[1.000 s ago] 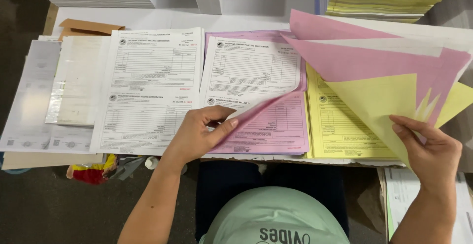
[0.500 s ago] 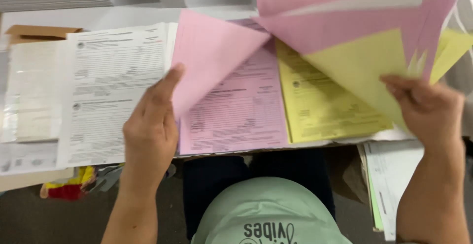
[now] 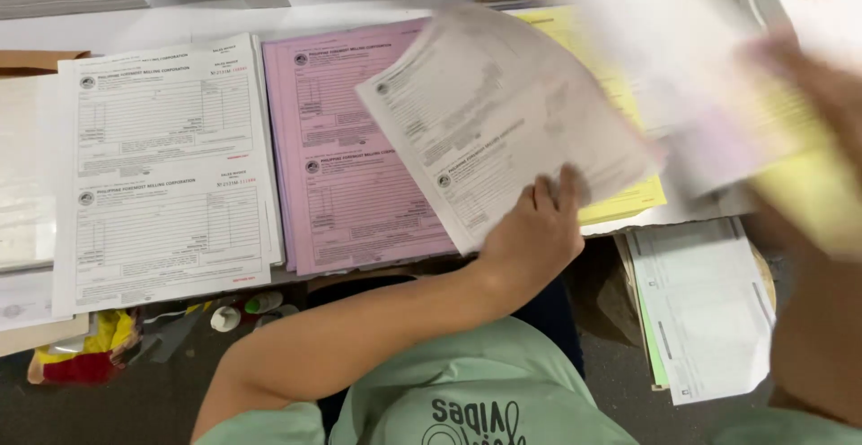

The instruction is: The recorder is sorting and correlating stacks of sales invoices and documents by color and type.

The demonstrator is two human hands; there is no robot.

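A white surface [image 3: 180, 23] runs under shelves stacked with paper, and on it lie three piles of printed forms side by side: a white pile [image 3: 166, 171] at the left, a pink pile [image 3: 346, 176] in the middle and a yellow pile [image 3: 620, 198], mostly covered, to the right. The left hand [image 3: 530, 238] grips a loose white sheet [image 3: 503, 122] by its lower edge, fingers curled on top, holding it tilted above the pink and yellow piles. The right hand [image 3: 808, 113] is a blur at the right edge; it seems clenched on a fanned bundle of pink and yellow sheets [image 3: 763, 158], though the grasp itself cannot be made out. To do it well, the white sheet should probably be kept flat, squared to a pile's edges before letting go, and the bundle held clear. Below the surface's right end, more white papers [image 3: 705, 310] lie apart.
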